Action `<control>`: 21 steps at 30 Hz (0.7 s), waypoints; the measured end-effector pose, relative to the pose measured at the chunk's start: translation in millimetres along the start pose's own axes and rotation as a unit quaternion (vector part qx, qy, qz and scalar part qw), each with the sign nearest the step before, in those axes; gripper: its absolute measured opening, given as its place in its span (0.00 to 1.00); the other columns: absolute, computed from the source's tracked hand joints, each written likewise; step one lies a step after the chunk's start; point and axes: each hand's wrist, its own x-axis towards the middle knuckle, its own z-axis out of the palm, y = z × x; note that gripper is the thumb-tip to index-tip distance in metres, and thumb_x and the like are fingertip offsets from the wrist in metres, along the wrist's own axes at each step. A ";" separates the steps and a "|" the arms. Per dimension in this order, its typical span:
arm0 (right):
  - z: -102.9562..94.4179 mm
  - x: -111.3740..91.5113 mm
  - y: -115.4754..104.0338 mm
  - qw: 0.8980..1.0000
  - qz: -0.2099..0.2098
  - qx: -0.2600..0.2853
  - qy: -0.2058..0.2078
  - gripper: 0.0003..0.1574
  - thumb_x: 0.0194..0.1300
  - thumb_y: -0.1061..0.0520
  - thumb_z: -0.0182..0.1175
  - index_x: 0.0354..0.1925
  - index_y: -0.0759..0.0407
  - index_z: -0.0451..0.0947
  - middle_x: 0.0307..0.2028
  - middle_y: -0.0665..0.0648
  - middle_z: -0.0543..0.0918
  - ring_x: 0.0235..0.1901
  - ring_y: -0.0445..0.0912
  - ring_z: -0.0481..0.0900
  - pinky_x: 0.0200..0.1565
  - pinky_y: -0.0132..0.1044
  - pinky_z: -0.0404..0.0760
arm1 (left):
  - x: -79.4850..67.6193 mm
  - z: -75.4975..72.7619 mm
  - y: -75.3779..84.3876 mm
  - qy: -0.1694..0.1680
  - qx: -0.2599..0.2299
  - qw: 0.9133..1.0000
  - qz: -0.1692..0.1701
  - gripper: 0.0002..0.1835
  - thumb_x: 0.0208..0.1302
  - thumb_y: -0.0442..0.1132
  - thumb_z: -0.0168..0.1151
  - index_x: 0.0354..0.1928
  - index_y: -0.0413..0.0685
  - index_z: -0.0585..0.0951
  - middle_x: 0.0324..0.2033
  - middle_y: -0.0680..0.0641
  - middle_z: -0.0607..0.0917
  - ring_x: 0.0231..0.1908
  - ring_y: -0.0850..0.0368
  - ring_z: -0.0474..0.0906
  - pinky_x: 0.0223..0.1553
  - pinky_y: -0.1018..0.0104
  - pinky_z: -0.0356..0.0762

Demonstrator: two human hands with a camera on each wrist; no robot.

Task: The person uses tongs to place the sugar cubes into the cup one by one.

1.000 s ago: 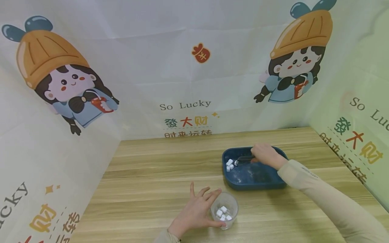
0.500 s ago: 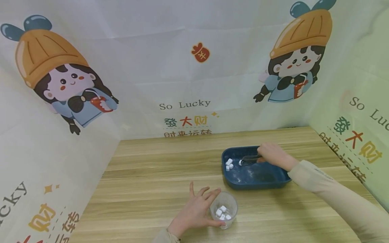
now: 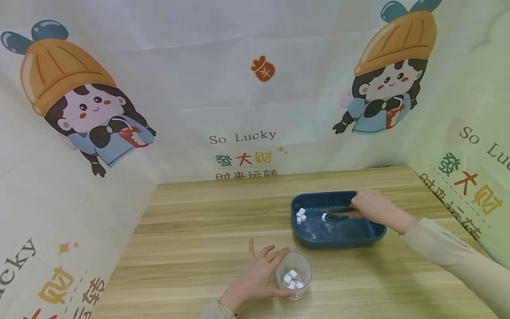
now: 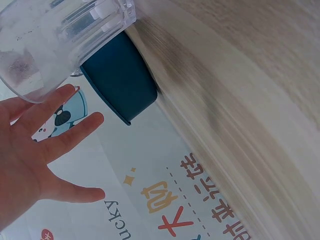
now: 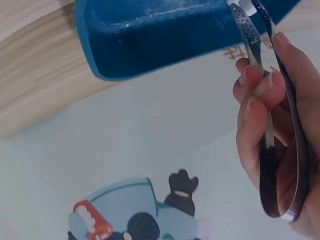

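In the head view my left hand (image 3: pixel 259 275) holds a clear cup (image 3: pixel 306 266) between thumb and index finger, its other fingers spread. Several white cubes (image 3: pixel 292 274) lie at the bottom of the cup. My right hand (image 3: pixel 371 207) grips metal tongs (image 3: pixel 338 215) over the blue tray (image 3: pixel 338 243). A single white cube (image 3: pixel 324 217) is at the tongs' tips, inside the tray. In the right wrist view the fingers curl round the tongs (image 5: pixel 299 145), whose perforated tips meet a white cube (image 5: pixel 245 6), partly cut off by the frame.
Several white cubes (image 3: pixel 300 215) sit together at the tray's left end. The wooden tabletop (image 3: pixel 207 217) is bounded by a printed cloth backdrop (image 3: pixel 191 88) at the back and both sides. The tray stands behind and to the right of the cup.
My right hand has moved right with the tongs, and the cube at their tips has moved away from the cubes at the tray's left end. The left hand and cup stay in place.
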 end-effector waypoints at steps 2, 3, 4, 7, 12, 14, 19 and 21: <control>-5.5 -6.2 -0.3 1.000 -0.001 0.004 -0.001 0.17 0.46 0.52 0.66 0.10 0.52 0.71 0.09 0.46 0.70 0.11 0.34 0.59 0.16 0.26 0.57 | 0.1 -0.5 0.2 0.000 0.000 1.000 0.001 0.51 0.38 0.75 0.54 0.63 0.53 0.63 0.58 0.58 0.73 0.57 0.50 0.69 0.54 0.28 0.46; -8.3 -9.4 -0.5 1.000 -0.002 0.007 -0.001 0.16 0.47 0.52 0.65 0.11 0.52 0.73 0.09 0.46 0.71 0.11 0.34 0.61 0.16 0.26 0.59 | 0.1 -0.6 0.3 -0.001 0.000 1.000 0.002 0.51 0.38 0.75 0.54 0.63 0.53 0.63 0.58 0.58 0.73 0.57 0.50 0.69 0.54 0.28 0.46; -11.2 -12.5 -0.8 1.000 -0.003 0.010 -0.003 0.15 0.47 0.52 0.65 0.11 0.52 0.73 0.09 0.46 0.72 0.10 0.34 0.62 0.16 0.26 0.60 | 0.1 -0.7 0.3 -0.001 -0.001 1.000 0.002 0.51 0.39 0.75 0.54 0.63 0.53 0.63 0.58 0.58 0.73 0.57 0.50 0.69 0.54 0.28 0.46; -19.5 -21.9 -2.4 1.000 -0.004 0.014 -0.008 0.14 0.48 0.52 0.64 0.13 0.50 0.74 0.10 0.44 0.71 0.10 0.34 0.62 0.15 0.26 0.61 | 0.0 -1.0 0.3 -0.002 -0.005 1.000 0.002 0.51 0.39 0.75 0.55 0.63 0.53 0.63 0.58 0.57 0.73 0.57 0.50 0.69 0.55 0.28 0.46; -30.0 -34.6 -8.6 1.000 -0.009 -0.007 -0.003 0.13 0.48 0.49 0.64 0.15 0.49 0.73 0.09 0.44 0.67 0.10 0.33 0.59 0.14 0.26 0.56 | -0.3 -0.8 -0.3 -0.003 -0.003 1.000 -0.002 0.50 0.38 0.75 0.55 0.63 0.54 0.63 0.58 0.57 0.73 0.57 0.50 0.69 0.55 0.28 0.46; -33.0 -38.5 -11.3 1.000 -0.007 -0.015 -0.004 0.12 0.48 0.49 0.64 0.17 0.50 0.75 0.09 0.44 0.68 0.11 0.34 0.59 0.13 0.26 0.56 | -0.3 -0.4 -0.7 -0.001 -0.001 1.000 -0.002 0.50 0.38 0.75 0.55 0.63 0.53 0.63 0.58 0.57 0.73 0.57 0.50 0.69 0.55 0.28 0.46; -38.3 -47.9 -16.2 1.000 -0.002 -0.024 -0.005 0.13 0.49 0.48 0.62 0.26 0.56 0.82 0.12 0.46 0.74 0.10 0.34 0.63 0.12 0.26 0.58 | -0.2 0.8 -0.7 0.001 0.000 1.000 0.000 0.50 0.38 0.75 0.55 0.63 0.54 0.63 0.57 0.57 0.73 0.57 0.51 0.69 0.55 0.28 0.46; -40.0 -51.8 -17.4 1.000 -0.002 -0.027 0.004 0.16 0.49 0.47 0.62 0.30 0.58 0.83 0.14 0.48 0.78 0.10 0.36 0.65 0.11 0.27 0.59 | 0.0 0.8 -0.4 0.000 -0.002 1.000 -0.001 0.50 0.38 0.75 0.55 0.63 0.54 0.63 0.57 0.57 0.73 0.57 0.51 0.69 0.55 0.28 0.46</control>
